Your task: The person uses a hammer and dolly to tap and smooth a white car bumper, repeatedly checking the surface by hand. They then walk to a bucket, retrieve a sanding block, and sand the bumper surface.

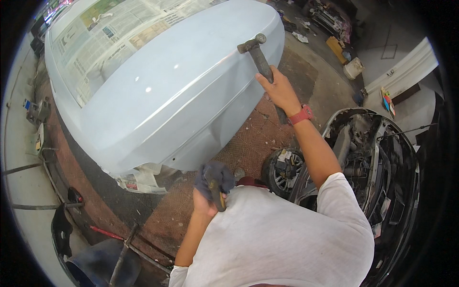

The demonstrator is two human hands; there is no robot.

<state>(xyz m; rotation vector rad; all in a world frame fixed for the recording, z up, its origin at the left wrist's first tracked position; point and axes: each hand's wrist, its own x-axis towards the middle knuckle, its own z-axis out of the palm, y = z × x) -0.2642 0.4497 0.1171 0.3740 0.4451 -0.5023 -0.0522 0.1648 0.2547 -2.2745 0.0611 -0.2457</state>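
R grip (pixel 283 92) curled rnd hammer (pixel 259 58), L grip (pixel 203 204) clutching dk rag (pixel 210 174) + tool (pixel 218 197); prob best swing clear of pale car (pixel 177 91).

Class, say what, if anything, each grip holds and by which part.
Right grip: a hammer, by its handle. Left grip: a dark cloth and a brownish object, exact hold unclear.
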